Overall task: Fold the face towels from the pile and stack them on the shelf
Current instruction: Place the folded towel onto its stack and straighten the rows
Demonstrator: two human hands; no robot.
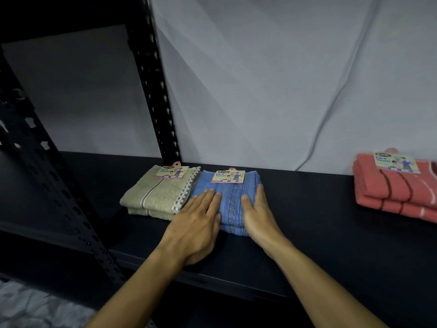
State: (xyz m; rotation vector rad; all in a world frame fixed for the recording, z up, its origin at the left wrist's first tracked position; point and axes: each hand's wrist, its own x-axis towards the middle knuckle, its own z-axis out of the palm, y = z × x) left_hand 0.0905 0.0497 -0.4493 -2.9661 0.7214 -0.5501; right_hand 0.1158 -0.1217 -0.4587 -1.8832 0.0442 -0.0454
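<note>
Both hands lie flat, fingers straight, on the folded blue terry face towel (pixel 230 197) in the lower middle of the frame. The left hand (pixel 197 216) presses the towel's left part, its thumb at the near edge. The right hand (pixel 256 211) rests along the towel's right edge, fingers pointing toward the back. Neither hand grips anything; both are released and pressing.

The blue towel sits on the dark flat shelf board (pixel 307 209), its long axis running from the near edge toward the grey backdrop, straight ahead of both hands and about equally close to each. Its paper label (pixel 228 176) lies at the far end. Its left side touches a folded olive-green face towel with a checked border (pixel 158 195), which sits by the black perforated metal upright (pixel 157 95). At the right edge of the frame, well apart, lies a folded coral-red striped face towel (pixel 397 192).

By my judgement 3 towels are placed, and the blue one is being smoothed or nudged square; no pile is in view.
</note>
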